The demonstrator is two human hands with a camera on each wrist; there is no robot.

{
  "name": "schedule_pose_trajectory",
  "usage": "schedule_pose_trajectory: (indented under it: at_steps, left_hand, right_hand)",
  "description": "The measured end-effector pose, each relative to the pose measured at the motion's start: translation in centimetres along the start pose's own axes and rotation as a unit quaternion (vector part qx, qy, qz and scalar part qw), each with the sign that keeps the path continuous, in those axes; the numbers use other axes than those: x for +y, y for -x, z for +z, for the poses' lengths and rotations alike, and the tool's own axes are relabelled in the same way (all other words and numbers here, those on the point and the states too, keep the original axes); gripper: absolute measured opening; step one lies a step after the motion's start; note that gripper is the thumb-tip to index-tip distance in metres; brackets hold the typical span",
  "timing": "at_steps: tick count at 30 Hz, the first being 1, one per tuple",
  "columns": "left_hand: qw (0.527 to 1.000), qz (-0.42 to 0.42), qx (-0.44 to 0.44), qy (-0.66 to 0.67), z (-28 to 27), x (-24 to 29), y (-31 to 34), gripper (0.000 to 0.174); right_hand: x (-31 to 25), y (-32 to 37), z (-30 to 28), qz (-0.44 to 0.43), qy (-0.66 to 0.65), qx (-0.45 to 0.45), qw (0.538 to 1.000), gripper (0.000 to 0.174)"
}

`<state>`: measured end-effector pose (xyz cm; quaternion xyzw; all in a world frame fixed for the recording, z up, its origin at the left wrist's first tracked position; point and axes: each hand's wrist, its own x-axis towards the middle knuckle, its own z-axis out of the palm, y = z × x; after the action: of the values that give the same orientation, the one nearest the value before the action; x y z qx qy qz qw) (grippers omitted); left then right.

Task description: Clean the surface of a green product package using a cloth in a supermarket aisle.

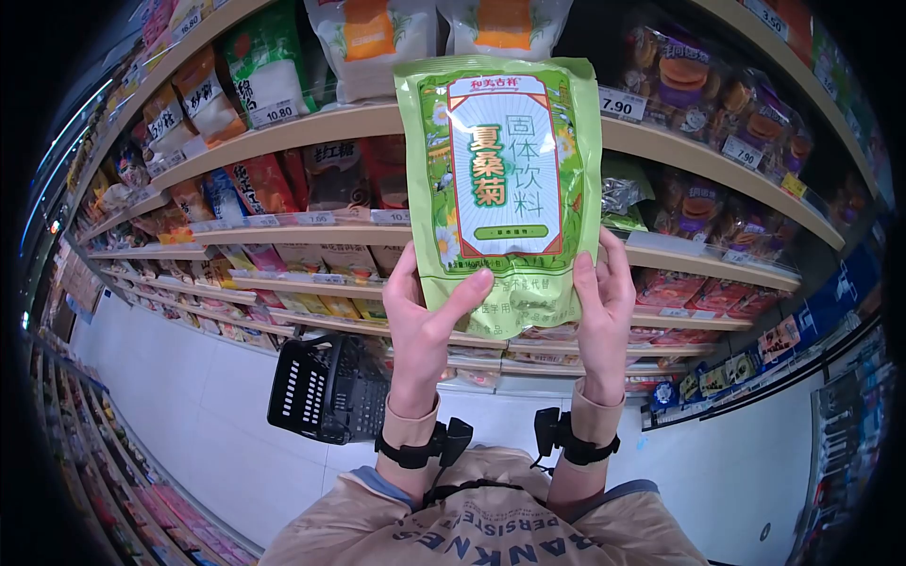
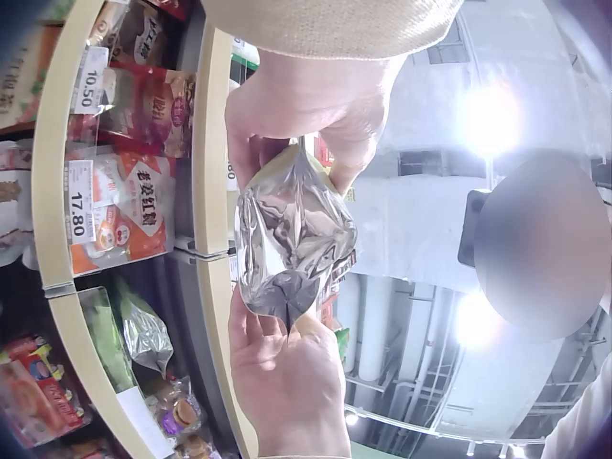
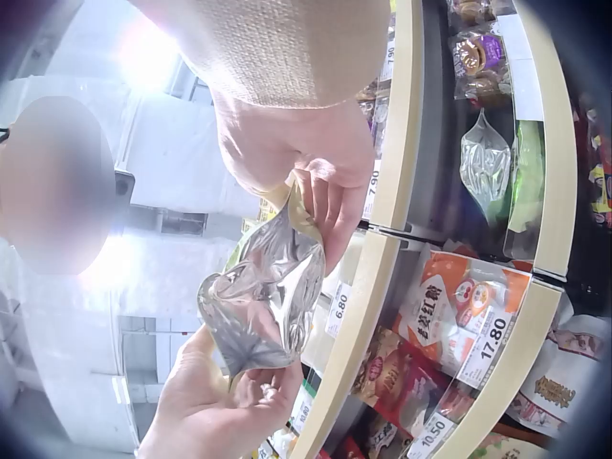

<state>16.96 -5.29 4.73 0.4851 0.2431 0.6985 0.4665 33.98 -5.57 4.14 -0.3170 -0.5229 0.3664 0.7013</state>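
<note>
Before stocked shop shelves (image 1: 689, 151), a green bag (image 1: 505, 179) is being held up by its lower sides, apparently so that its printed front is being left mostly uncovered. Its edges are being gripped by the left hand (image 1: 420, 316) and right hand (image 1: 605, 316), thumbs in front, fingers curled behind, both forearms being held forward.

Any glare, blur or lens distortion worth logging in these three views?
Head: strong fisheye curves the shelves and darkens the corners, but the green pouch has legible large print; left wrist: ceiling lights blown out, silvery foil glinting, blurred oval at right; right wrist: similar blown-out lights and glinting foil, blurred oval at left.
</note>
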Motion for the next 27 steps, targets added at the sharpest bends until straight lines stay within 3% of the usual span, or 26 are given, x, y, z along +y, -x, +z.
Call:
schedule_pose_trajectory:
  at_steps: [12,15,17,19,21,23,25,27]
  left_hand:
    - [0.997,0.062,-0.02,-0.035,-0.4,-0.3,0.1,0.052]
    - [0.994,0.083,-0.007,-0.064,-0.3,-0.3,0.1,0.052]
    - [0.992,0.097,0.001,-0.082,0.0,-0.3,0.2,0.052]
    - [0.981,0.111,0.022,-0.16,0.5,-0.3,0.5,0.051]
    - [0.96,0.154,0.025,-0.232,0.7,-0.6,0.6,0.051]
    - [0.932,0.198,0.028,-0.302,1.2,-0.8,0.5,0.052]
    - [0.871,0.328,0.021,-0.365,1.7,-0.8,0.0,0.057]
    - [0.867,0.341,0.001,-0.363,1.8,-0.8,0.0,0.062]
  right_hand:
    - [1.0,-0.7,0.0,-0.032,-0.028,0.024,0.999,0.039]
    - [0.2,-0.8,0.3,-0.054,0.023,0.056,0.997,0.045]
    - [-0.3,-0.7,0.4,-0.132,0.159,0.096,0.974,0.047]
    - [-1.5,0.0,0.5,-0.082,0.171,0.056,0.98,0.045]
    - [-1.5,0.0,0.6,-0.153,0.283,-0.001,0.947,0.052]
    - [-1.7,0.2,1.4,-0.128,0.209,-0.036,0.969,0.078]
    - [-1.5,0.6,2.0,-0.107,0.138,-0.054,0.983,0.098]
    - [-1.1,1.0,2.0,-0.092,0.088,-0.073,0.989,0.108]
